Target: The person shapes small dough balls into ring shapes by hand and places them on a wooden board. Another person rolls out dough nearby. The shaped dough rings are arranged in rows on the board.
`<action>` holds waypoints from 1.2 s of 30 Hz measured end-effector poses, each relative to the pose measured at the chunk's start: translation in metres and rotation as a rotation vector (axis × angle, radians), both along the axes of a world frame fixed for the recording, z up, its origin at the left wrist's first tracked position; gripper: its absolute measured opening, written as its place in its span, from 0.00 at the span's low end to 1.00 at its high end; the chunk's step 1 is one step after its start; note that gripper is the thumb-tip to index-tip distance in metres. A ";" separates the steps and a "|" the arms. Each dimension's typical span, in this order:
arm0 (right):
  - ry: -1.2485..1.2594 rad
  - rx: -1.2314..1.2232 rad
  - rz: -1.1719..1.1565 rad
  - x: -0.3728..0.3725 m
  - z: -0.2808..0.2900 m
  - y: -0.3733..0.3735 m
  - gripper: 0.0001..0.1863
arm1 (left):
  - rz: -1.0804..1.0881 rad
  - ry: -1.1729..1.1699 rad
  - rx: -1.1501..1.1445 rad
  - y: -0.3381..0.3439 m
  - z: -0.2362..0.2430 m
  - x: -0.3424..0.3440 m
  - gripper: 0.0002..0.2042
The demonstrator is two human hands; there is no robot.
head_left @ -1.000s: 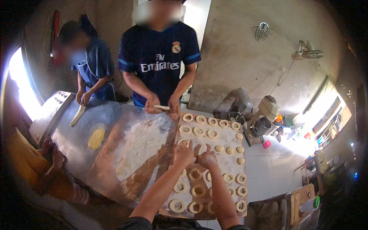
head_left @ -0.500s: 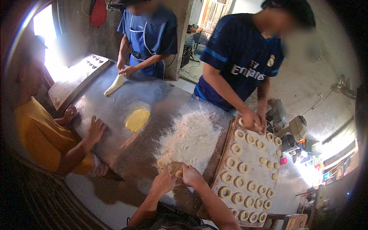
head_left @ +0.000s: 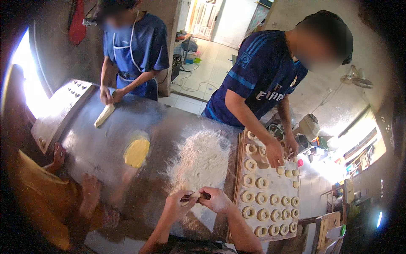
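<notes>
Over the near edge of a flour pile [head_left: 207, 154], my left hand [head_left: 175, 207] and my right hand [head_left: 216, 200] are close together. Between their fingertips is a small piece of pale dough [head_left: 195, 195], partly hidden by the fingers. Both hands are closed on it, with flour on the skin. To the right, a board [head_left: 268, 168] carries several rows of dough rings [head_left: 262, 198] and a few small dough rounds [head_left: 288, 173]. A co-worker in a dark blue shirt has both hands [head_left: 277, 154] low over its far part.
A soft yellow mass [head_left: 137, 152] lies on the metal table [head_left: 158, 127]. Across it, a co-worker in a blue apron holds a long dough strip [head_left: 104, 115]. Another person in yellow [head_left: 46, 190] rests hands on the left edge. A board with dark marks [head_left: 63, 110] lies far left.
The view has turned and shifted. My hands have come together with the dough between their fingertips. The right co-worker's hands have moved nearer the small rounds; the left co-worker's dough strip hangs differently.
</notes>
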State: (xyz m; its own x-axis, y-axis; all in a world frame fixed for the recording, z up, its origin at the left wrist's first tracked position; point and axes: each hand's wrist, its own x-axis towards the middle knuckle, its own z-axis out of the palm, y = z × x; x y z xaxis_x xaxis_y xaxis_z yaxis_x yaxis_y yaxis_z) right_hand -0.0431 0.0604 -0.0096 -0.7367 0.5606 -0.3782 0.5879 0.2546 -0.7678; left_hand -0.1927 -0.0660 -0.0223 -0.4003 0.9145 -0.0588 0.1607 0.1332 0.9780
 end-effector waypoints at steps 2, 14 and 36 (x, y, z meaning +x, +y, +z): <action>-0.017 0.072 -0.072 -0.006 0.004 -0.007 0.24 | -0.049 0.023 -0.011 0.002 0.004 -0.009 0.13; 0.908 -0.741 -0.198 0.011 -0.050 0.003 0.21 | 0.322 0.255 0.381 0.046 -0.016 0.040 0.18; 1.101 -0.440 -0.561 0.214 0.034 0.058 0.38 | -0.049 0.258 0.425 0.136 0.043 0.238 0.06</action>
